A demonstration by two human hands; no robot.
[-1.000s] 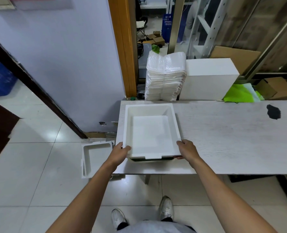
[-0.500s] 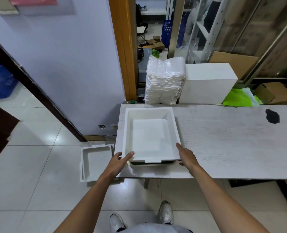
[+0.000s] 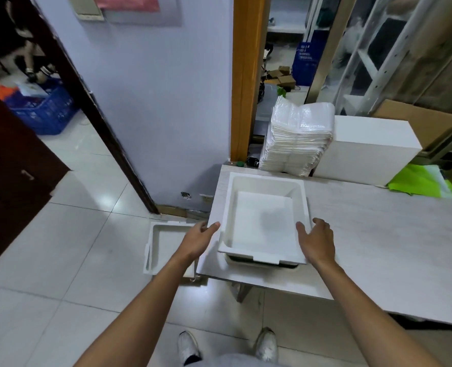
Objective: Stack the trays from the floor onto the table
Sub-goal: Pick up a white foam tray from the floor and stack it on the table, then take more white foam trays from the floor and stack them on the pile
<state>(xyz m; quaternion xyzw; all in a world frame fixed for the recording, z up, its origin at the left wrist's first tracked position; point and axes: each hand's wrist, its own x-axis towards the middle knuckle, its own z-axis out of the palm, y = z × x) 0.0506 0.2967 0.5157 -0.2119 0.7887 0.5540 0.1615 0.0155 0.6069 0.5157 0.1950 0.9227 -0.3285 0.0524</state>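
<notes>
A white foam tray [image 3: 264, 221] rests on the left end of the pale wooden table [image 3: 378, 247], on top of something dark that shows under its near edge. Another white foam tray [image 3: 164, 245] lies on the tiled floor just left of the table, partly hidden behind my left forearm. My left hand [image 3: 198, 237] hovers open beside the table tray's left rim, fingers spread. My right hand [image 3: 316, 239] is open over the tray's near right corner, holding nothing.
A wrapped stack of white foam sheets [image 3: 296, 139] and a white box [image 3: 370, 149] stand at the table's far edge, with green material [image 3: 415, 181] to the right. A blue crate [image 3: 42, 109] sits on the floor through the doorway at left. My shoes [image 3: 189, 347] show below.
Both hands have let go of the tray on the table and lifted slightly away from its sides. The view has swung left and down, showing more floor and doorway.
</notes>
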